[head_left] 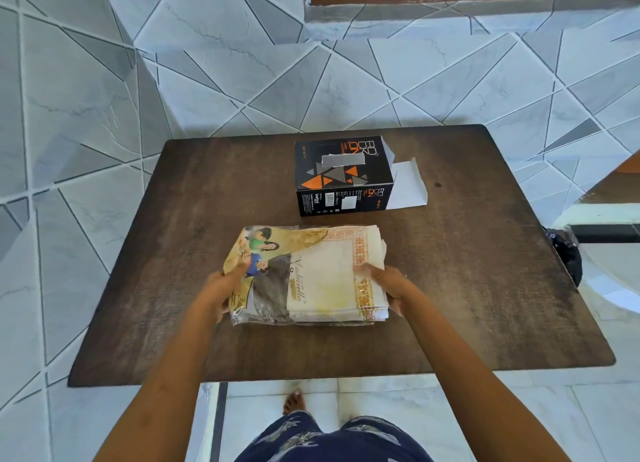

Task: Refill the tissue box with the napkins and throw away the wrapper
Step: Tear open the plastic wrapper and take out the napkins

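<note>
Napkin pack on bench, gripped by left hand and right hand; open tissue box just beyond.

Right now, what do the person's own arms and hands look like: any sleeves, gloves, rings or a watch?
Both forearms are bare, with no sleeve in view. The left hand and the right hand wear no gloves; no watch, bracelet or ring shows, though the fingers are slightly blurred. Lower down, dark blue trousers with a pale leaf print are visible.

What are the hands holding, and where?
The napkin pack: left hand grips the wrapper's left end, right hand grips the napkins' right end.
</note>
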The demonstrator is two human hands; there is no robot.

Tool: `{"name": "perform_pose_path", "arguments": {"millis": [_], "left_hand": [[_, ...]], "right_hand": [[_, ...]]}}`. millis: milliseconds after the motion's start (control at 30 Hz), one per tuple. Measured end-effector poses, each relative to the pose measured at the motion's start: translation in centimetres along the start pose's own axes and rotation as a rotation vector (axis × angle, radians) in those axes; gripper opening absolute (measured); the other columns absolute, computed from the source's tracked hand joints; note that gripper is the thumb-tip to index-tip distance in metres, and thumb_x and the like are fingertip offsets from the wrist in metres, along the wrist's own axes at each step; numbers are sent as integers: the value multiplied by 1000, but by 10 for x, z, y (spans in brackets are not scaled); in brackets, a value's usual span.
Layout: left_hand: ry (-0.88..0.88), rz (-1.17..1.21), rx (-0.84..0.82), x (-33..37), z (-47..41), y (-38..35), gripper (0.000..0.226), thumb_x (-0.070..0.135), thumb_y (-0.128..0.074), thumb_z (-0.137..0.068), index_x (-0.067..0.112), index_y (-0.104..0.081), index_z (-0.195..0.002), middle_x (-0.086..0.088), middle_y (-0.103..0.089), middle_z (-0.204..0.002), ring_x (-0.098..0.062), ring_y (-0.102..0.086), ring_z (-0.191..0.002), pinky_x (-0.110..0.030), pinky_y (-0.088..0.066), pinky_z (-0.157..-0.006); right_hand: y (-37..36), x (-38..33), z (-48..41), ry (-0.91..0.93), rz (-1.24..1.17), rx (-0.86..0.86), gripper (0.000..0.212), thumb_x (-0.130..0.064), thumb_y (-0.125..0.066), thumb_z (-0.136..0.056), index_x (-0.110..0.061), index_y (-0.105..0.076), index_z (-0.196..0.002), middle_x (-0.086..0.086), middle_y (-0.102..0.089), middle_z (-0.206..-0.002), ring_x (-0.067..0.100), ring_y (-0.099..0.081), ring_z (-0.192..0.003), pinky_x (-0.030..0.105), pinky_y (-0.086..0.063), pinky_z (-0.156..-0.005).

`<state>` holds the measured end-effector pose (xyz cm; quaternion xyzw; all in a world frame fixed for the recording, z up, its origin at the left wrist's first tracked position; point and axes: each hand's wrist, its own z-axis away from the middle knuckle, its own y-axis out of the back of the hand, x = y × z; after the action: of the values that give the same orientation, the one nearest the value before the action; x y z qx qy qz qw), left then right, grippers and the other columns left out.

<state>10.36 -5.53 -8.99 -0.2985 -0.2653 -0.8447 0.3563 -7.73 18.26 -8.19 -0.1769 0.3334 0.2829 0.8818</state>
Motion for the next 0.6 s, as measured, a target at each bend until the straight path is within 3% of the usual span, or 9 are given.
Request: {"name": "perform_pose_path", "arguments": {"millis": [67,167,267,433,533,600], "left_hand": [[-43,-25,50,-4,2,-11,53,30,-76,-73,-1,-56,-111,-14,-64,-110,-30,-60,-101,-41,-50,-90],[-97,9,133,-6,3,-16,37,7,-74,-75,-6,-61,-107,-16,-65,-105,-28,-61,-91,-39,-50,-84],[-103,78,245,-4,-8,3,37,5,-76,-72,-8,-64,-104,-24,-67,-105,-31,-63,-88,-43,-52,-83],[-19,28,439,-1,-28,50,58,19,-80,-68,-11,-57,-112,-27,-65,-96,-35,-64,-93,-43,-52,-87],[-8,8,452,3,-33,68,63,21,-75,-75,-10,-49,-122,-27,-56,-125,-38,-55,-115,-42,-44,-97],[-10,35,479,5,-33,77,57,17,-70,-80,-10,-47,-124,-23,-53,-129,-37,-51,-120,-42,-41,-99]], "right_hand": [[-5,2,1,14,9,0,42,-18,-71,-77,-1,-57,-113,13,-68,-102,25,-66,-84,35,-54,-69],[-7,-1,4,42,4,59,40,-10,-72,-76,2,-58,-111,19,-66,-111,21,-64,-75,30,-56,-57],[-2,-8,6,76,-54,92,40,-5,-70,-76,3,-57,-113,21,-66,-107,20,-64,-72,24,-55,-45],[2,-26,8,137,-140,93,42,-5,-70,-76,0,-56,-115,10,-68,-89,22,-66,-76,28,-58,-52],[-3,-33,8,161,-137,84,38,-6,-70,-76,-2,-58,-112,9,-68,-89,21,-67,-75,29,-59,-54],[-6,-35,7,177,-129,70,36,-7,-70,-76,-3,-58,-110,10,-68,-91,23,-67,-78,30,-60,-58]]}}
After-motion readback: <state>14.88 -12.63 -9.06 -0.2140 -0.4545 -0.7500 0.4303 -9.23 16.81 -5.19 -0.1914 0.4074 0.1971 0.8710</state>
